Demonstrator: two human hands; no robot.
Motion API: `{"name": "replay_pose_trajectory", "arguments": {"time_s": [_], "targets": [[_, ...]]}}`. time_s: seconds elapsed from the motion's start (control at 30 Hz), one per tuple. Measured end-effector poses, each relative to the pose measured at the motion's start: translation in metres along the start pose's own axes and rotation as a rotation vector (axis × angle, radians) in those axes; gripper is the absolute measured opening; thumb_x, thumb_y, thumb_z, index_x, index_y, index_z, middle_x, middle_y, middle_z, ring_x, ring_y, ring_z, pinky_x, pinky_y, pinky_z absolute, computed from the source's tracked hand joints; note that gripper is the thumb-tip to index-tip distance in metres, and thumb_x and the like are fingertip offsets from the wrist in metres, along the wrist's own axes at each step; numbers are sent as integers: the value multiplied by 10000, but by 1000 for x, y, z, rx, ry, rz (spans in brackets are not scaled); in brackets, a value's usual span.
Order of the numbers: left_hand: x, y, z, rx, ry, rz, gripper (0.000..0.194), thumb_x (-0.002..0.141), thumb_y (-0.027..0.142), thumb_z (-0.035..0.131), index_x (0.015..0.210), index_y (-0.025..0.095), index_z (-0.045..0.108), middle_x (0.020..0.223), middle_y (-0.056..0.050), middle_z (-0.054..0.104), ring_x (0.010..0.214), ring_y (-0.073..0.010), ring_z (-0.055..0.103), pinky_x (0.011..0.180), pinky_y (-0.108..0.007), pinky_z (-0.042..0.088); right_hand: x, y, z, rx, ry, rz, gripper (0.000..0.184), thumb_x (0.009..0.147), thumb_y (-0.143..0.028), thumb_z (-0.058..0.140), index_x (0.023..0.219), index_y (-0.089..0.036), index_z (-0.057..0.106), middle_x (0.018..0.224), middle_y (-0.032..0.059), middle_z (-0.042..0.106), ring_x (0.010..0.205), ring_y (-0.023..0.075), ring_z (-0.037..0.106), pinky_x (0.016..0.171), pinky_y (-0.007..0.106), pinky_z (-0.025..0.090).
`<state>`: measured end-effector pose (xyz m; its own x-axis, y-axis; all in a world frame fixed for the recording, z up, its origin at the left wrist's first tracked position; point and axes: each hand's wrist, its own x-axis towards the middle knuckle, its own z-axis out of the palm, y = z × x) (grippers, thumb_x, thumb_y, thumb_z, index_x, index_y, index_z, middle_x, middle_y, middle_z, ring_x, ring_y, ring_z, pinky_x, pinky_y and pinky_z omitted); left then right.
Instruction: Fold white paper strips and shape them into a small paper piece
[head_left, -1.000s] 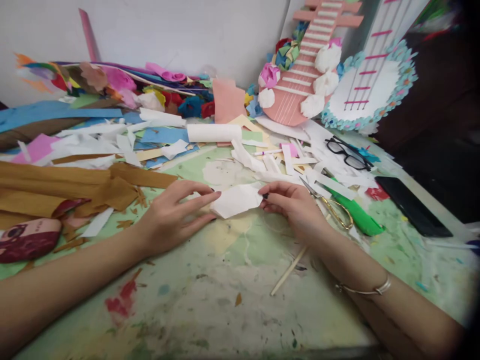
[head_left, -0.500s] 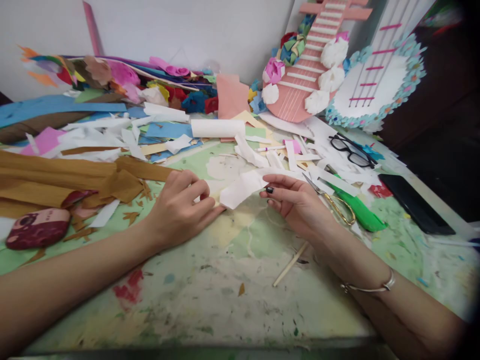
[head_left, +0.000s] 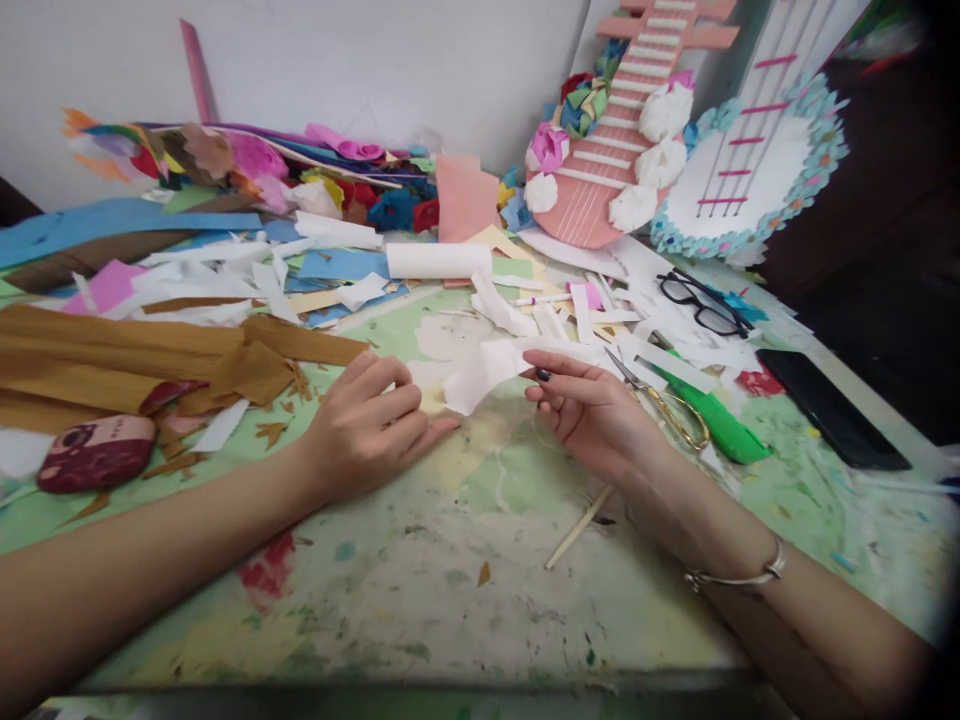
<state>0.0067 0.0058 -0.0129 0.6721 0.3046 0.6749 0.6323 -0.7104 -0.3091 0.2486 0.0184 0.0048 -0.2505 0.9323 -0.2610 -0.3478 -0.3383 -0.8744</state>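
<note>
A small crumpled piece of white crepe paper (head_left: 478, 376) hangs between my two hands, just above the table. My right hand (head_left: 592, 405) pinches its right end between thumb and index finger, the other fingers loosely curled. My left hand (head_left: 379, 420) is left of the paper with its fingers bent inward and one finger stretched toward the paper's lower edge. What its fingertips hold, if anything, is hidden. Scissors with gold handles (head_left: 679, 418) lie beside my right hand, and a thin wooden stick (head_left: 581, 528) lies below it.
White paper scraps (head_left: 499, 305) and a white paper roll (head_left: 439, 261) lie behind my hands. Brown crepe paper (head_left: 112, 350) and a maroon case (head_left: 97, 455) are at left. Glasses (head_left: 705, 303), a green roll (head_left: 720, 415) and a phone (head_left: 832, 408) lie right. Paper instruments (head_left: 592, 190) lean behind.
My left hand has shifted slightly right and its fingers have curled a little differently beside the white paper. My right hand stays at the paper's right end. The view has shifted slightly.
</note>
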Motion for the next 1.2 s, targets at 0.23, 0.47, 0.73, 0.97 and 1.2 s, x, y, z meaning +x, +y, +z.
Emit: {"name": "replay_pose_trajectory", "arguments": {"time_s": [0.23,0.47,0.73,0.97,1.2], "targets": [[0,-1,0,15,20,0,144,771,299,726,790,216,610,638,15,623,723,-203,523,633,-350,373,-9,-2,8,64,-83,12,275,691,-113,652,929,-226,731,1009,13,726,626,35,643,560,104,521],[-1,1,0,20,32,-83,191,780,389,699,781,228,596,620,7,613,723,-219,540,669,-387,368,-15,-1,12,46,-134,-9,300,710,-148,658,981,-254,733,1109,15,707,645,38,652,589,117,537],[0,-3,1,119,-14,-252,379,764,564,638,692,220,497,590,-5,532,685,-222,501,679,-409,344,-20,-1,15,68,-184,-7,306,709,-141,665,977,-267,742,1112,7,709,631,38,651,558,113,524],[-3,-11,4,43,14,-469,325,721,438,686,718,227,437,637,0,495,656,-198,480,679,-386,331,-20,2,12,83,-209,-21,297,738,-122,679,1002,-245,739,1119,28,708,633,32,650,570,109,523],[-2,-13,1,-71,93,-510,60,806,185,616,850,226,617,781,-8,698,755,-196,637,768,-390,377,-18,3,10,26,-168,-57,273,729,-143,693,978,-241,745,1085,37,718,621,50,648,559,151,520]]}}
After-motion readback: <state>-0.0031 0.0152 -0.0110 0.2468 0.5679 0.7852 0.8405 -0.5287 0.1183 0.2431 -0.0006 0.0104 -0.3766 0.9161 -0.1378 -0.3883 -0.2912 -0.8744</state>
